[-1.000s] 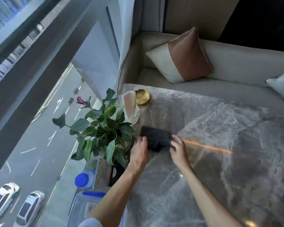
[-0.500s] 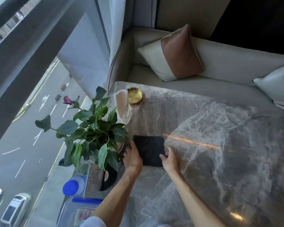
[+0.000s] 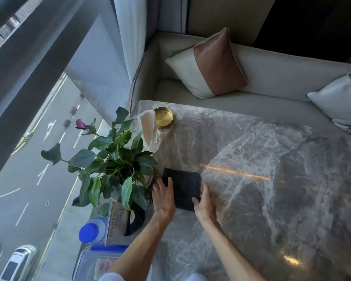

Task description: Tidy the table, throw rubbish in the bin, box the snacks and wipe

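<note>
A dark folded cloth (image 3: 184,187) lies flat on the grey marble table (image 3: 261,179), just right of the potted plant. My left hand (image 3: 164,196) rests on the cloth's left edge with fingers spread over it. Touching its right lower corner is my right hand (image 3: 205,203), fingers on the cloth's edge. Both hands press the cloth against the tabletop. A clear plastic box with a blue lid clip (image 3: 101,260) sits at the near left edge of the table.
A leafy potted plant (image 3: 114,165) stands at the table's left edge. Behind it are a clear glass vase (image 3: 150,134) and a gold dish (image 3: 163,117). A blue-capped bottle (image 3: 91,232) stands near the box. A sofa with cushions (image 3: 215,63) runs behind the table; a window is left.
The cloth has slid toward me along the table beside the plant, with both hands staying on its two sides. It now lies flatter and squarer.
</note>
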Tool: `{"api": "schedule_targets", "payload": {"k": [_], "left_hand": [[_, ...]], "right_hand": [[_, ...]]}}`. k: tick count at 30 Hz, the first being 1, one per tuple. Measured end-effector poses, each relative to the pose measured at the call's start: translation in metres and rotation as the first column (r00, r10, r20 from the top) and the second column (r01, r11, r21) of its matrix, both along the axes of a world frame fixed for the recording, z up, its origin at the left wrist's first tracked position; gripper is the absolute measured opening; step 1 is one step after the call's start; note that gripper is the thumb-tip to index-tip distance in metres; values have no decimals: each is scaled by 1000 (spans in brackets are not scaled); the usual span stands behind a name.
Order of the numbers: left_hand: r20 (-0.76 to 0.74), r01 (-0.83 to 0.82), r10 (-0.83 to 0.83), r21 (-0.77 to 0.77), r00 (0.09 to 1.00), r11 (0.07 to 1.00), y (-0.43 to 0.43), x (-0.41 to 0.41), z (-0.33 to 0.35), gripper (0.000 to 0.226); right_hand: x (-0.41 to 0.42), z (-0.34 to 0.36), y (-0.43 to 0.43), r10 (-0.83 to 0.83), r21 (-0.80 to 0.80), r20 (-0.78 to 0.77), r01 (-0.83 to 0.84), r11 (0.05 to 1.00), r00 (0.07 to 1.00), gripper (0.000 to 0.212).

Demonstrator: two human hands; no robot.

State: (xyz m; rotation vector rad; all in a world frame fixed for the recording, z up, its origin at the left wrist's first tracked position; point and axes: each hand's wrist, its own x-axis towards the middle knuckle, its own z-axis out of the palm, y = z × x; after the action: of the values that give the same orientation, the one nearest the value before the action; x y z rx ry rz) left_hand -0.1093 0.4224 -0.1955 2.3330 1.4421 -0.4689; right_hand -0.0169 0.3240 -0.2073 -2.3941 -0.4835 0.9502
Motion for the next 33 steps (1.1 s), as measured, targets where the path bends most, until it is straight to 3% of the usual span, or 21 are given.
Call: {"api": "schedule_targets", "payload": {"k": [1, 3, 5, 8, 16, 22, 27, 33], "left_hand": [[4, 42, -42, 13, 999, 999, 0, 1, -1, 68], [10, 154, -154, -5, 988, 988, 1, 2, -3, 73], [5, 235, -235, -41, 972, 971, 3, 0, -8, 78], [28, 233, -231, -108, 973, 967, 8, -4, -16, 82], [88, 219, -206, -180, 975, 959, 17, -3, -23, 88], [71, 215, -208, -131, 976, 968, 13, -3, -24, 86], [39, 176, -172, -145, 984, 974, 8, 1, -15, 82], [21, 209, -208, -106, 978, 972, -34, -3, 10, 53]], "right_hand": [[1, 3, -1, 93, -33, 135, -89, 996, 987, 75], [6, 5, -1, 365, -140, 372, -337, 931, 853, 84], [11, 3, 0, 577, -248, 383, -522, 816, 721, 91], [15, -4, 3, 696, -322, 272, -618, 717, 665, 91], [15, -10, 9, 683, -345, 196, -603, 720, 703, 90], [7, -12, 5, 629, -321, 206, -556, 767, 749, 85], [17, -10, 6, 659, -303, 170, -597, 743, 733, 85], [39, 19, -51, 502, -16, 243, -514, 857, 830, 41]]}}
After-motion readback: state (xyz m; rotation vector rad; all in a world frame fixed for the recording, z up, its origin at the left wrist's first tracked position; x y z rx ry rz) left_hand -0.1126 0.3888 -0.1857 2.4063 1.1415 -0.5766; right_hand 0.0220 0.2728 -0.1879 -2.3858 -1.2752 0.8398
